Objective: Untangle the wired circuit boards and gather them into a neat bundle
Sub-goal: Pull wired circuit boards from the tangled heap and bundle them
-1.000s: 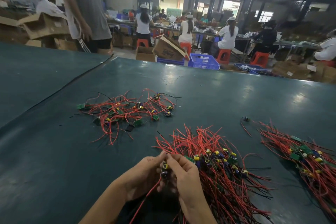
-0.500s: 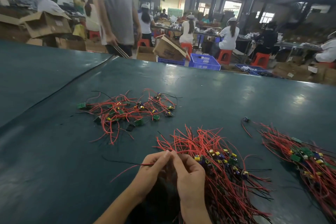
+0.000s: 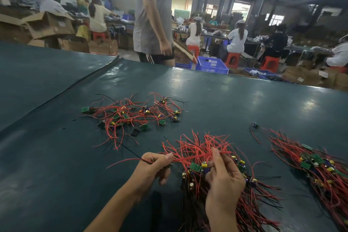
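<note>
**Wired circuit board (image 3: 195, 166) stretches out between our hands**

At far left on the green table (image 3: 56, 156), a loose tangle (image 3: 131, 115) waits well apart from us. Our left hand (image 3: 154, 167) pinches a red and a black lead between thumb and curled fingers. Half a second ago it sat against the right hand; now it has drawn leftward, pulling the leads straight. The board hangs over the middle bundle (image 3: 207, 149). Our right hand (image 3: 224, 181) curls round the board's end and its red wires. We judge this one nearly freed. Another bundle (image 3: 310, 165) lies at right.
</note>
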The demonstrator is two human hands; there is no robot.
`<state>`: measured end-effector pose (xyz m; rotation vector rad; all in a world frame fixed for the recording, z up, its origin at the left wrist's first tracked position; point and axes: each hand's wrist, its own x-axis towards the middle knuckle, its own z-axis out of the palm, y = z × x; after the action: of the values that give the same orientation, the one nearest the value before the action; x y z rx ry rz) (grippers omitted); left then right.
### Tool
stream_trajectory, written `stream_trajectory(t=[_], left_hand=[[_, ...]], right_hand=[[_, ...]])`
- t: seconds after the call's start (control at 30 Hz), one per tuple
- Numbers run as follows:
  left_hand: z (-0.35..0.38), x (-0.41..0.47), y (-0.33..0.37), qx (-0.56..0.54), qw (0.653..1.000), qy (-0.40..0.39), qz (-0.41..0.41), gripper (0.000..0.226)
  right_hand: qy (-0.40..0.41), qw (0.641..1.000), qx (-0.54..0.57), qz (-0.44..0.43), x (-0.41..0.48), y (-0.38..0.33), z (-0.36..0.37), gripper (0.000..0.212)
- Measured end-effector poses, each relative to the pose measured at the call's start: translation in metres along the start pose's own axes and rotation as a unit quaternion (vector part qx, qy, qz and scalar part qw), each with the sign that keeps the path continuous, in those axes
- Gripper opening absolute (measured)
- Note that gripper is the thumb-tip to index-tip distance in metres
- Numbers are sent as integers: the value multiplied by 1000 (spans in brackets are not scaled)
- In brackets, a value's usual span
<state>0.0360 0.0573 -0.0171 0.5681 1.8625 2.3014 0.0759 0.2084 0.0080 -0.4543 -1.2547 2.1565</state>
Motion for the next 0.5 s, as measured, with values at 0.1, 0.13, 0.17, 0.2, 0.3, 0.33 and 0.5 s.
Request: stream_trajectory(t=[0.1,0.13,0.17,0.2,0.3,0.33,0.5], left_hand=[[-1,0,-2,9,1000,-11,-6,53],[-1,0,-3,9,1000,-10,-11,52],[-1,0,-3,8,1000,-6,-17,52],[-2,0,-3,5,1000,-3,-23,52],[0,0,-4,6,999,1,-34,52],[1,-1,-5,3,999,-3,-41,50],[2,-2,-4,6,998,-25,-53,51]], right_hand=[[12,1000,12,17,-2,3,3,18],[7,1000,5,21,-4,5,4,16],[-7,1000,-12,18,-6,9,5,13],[-31,999,-39,10,-8,12,7,13],[-127,983,-129,-29,-18,24,13,17],[-157,975,-154,-36,-22,27,15,19],[-160,967,-190,-50,-26,33,13,27]])
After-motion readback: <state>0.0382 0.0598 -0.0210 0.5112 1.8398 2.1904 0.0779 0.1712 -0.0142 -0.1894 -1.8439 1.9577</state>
